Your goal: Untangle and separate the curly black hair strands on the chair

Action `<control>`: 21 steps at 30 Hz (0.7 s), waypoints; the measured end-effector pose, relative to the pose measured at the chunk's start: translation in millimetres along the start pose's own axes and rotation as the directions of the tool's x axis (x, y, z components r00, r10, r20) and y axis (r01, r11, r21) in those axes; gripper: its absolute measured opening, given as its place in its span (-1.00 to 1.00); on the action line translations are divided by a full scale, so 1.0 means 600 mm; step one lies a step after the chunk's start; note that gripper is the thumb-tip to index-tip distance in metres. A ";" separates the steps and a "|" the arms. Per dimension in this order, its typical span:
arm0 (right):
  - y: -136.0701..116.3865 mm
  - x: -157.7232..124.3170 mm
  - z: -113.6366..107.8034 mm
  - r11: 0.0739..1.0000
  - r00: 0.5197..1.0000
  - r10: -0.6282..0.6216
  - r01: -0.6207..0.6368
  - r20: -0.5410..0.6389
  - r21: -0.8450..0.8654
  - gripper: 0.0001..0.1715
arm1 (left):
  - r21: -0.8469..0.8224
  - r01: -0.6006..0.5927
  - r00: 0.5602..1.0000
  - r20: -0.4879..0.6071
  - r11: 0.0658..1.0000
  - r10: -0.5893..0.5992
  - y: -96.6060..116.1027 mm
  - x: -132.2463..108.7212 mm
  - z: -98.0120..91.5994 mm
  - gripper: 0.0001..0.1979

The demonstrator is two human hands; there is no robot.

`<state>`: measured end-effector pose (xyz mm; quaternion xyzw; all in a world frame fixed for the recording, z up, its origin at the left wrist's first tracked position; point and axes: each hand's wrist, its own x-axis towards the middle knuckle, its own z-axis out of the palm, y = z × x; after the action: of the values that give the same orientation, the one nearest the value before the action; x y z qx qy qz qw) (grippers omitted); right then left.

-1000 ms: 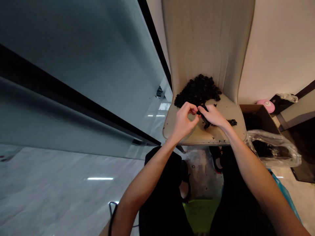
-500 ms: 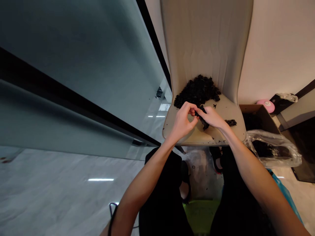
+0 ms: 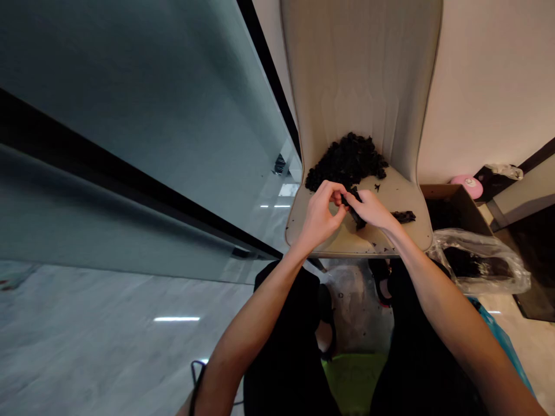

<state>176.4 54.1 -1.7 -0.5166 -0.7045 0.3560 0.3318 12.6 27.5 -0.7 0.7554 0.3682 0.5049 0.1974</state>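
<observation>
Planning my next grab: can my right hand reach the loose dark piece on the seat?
Probably yes. The right hand lies just beside the loose dark piece, with only the chair seat between them. It is pinching a held dark piece, though, so it would likely need to let go first.

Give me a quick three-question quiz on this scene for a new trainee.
1. True or false: the pile of dark pieces sits on a beige chair.
2. Besides the dark strip at the hands, one loose dark piece lies on the seat. Which is nearer it, the left hand or the right hand?
3. What beside the chair shows dark pieces inside it?
A. A clear plastic bag
B. A pink round thing
C. A metal pot

Key: 1 true; 2 the right hand; 3 A.
</observation>
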 end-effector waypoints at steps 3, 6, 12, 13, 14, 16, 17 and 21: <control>-0.002 -0.005 0.002 1.000 1.000 -0.008 0.008 0.001 0.026 -0.48 | 0.015 -0.027 1.000 -0.002 1.000 0.027 0.002 0.000 0.000 -0.71; -0.012 -0.012 -0.002 0.993 0.999 -0.035 0.033 0.019 0.116 -0.48 | 0.056 -0.032 0.997 -0.071 0.998 0.036 0.008 0.001 0.001 -0.72; -0.047 -0.044 -0.025 0.929 0.993 -0.095 0.112 -0.064 0.354 -0.50 | -0.130 0.043 0.982 -0.176 0.991 -0.066 0.032 -0.004 0.004 -0.83; -0.052 -0.052 -0.028 0.920 0.995 -0.089 0.100 -0.048 0.380 -0.50 | -0.159 0.035 0.984 -0.164 0.987 -0.062 0.037 -0.005 0.003 -0.83; -0.055 -0.061 -0.031 0.911 0.996 -0.080 0.088 -0.037 0.403 -0.50 | -0.176 0.020 0.986 -0.160 0.984 -0.048 0.041 -0.007 0.003 -0.83; -0.061 -0.078 -0.034 0.889 0.997 -0.067 0.072 -0.027 0.453 -0.51 | -0.180 -0.025 0.985 -0.174 0.983 -0.007 0.050 -0.011 0.001 -0.82; -0.065 -0.086 -0.035 0.878 0.998 -0.060 0.065 -0.026 0.475 -0.51 | -0.176 -0.049 0.982 -0.187 0.983 0.016 0.054 -0.014 0.000 -0.83; -0.083 -0.112 -0.038 0.872 0.999 -0.043 0.028 0.021 0.488 -0.50 | -0.166 -0.116 0.968 -0.238 0.979 0.074 0.071 -0.025 -0.004 -0.89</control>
<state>187.5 -17.7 45.6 -0.3976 -0.6065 0.5240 0.4466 22.3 -11.8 19.9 0.6877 0.3051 0.6291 0.1957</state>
